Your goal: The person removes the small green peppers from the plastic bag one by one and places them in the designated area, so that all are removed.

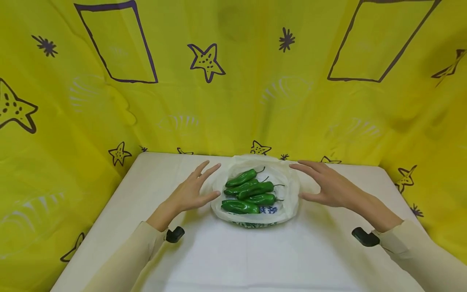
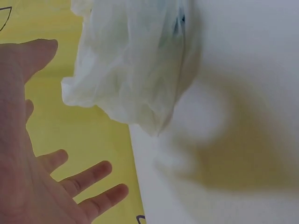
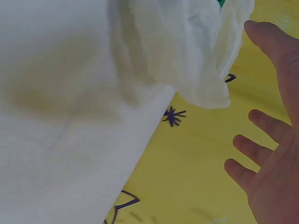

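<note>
Several green peppers with thin stems lie inside a whitish translucent plastic bag, whose mouth is spread wide on the table. Blue printing shows on the bag's inside near the front. My left hand is held beside the bag's left rim, fingers spread and holding nothing. On the other side, my right hand faces the right rim in the same way, thumb and fingers apart. In the left wrist view the bag's crumpled side stands up past the thumb. The right wrist view shows the opposite side near the right thumb tip.
The table wears a white cover. Behind it and along both sides hangs a yellow sheet printed with starfish and shells. Small dark devices sit at both wrists, by the pale sleeves.
</note>
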`<state>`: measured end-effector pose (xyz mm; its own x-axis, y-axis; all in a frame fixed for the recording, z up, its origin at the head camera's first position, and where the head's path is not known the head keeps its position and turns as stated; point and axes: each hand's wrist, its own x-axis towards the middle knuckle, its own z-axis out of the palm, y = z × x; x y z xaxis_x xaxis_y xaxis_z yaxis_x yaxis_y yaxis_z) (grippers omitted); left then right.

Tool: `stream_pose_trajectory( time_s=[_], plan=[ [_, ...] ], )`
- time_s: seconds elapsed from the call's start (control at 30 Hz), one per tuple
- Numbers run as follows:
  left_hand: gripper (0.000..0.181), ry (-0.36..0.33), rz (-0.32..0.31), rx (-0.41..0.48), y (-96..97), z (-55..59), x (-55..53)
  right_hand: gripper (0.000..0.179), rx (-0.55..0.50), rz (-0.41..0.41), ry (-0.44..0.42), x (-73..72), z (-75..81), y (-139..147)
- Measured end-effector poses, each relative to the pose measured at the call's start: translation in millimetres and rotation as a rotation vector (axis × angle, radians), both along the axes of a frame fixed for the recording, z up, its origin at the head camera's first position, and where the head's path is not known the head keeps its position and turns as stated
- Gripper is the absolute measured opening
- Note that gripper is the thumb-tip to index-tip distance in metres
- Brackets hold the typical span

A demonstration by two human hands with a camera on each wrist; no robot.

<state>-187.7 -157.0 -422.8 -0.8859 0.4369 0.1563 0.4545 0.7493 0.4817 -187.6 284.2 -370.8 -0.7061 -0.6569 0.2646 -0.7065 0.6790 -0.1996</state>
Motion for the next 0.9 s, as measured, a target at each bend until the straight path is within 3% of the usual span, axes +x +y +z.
stream_pose_trajectory(
  time_s=[0.27, 0.47, 0.63, 0.9],
  plan=[
    [0.077, -0.038, -0.073, 0.063, 12.3, 3.7, -2.0, 0.078, 0.035, 0.007, -0.18, -8.1, 15.8, -27.0],
    [0.071, -0.053, -0.12, 0.1, 19.2, 4.0, -0.2, 0.074, 0.024, 0.051, -0.291, -20.2, 16.1, -49.6],
    [0.069, -0.046, -0.126, 0.097, 22.2, 2.5, -0.1, 0.07, 0.032, 0.129, -0.393, -33.6, 13.5, -67.0],
    [0.061, -0.03, -0.131, 0.111, 25.1, -2.3, -3.0, 0.07, 0.06, 0.189, -0.596, -51.0, 14.8, -91.7]
  ],
)
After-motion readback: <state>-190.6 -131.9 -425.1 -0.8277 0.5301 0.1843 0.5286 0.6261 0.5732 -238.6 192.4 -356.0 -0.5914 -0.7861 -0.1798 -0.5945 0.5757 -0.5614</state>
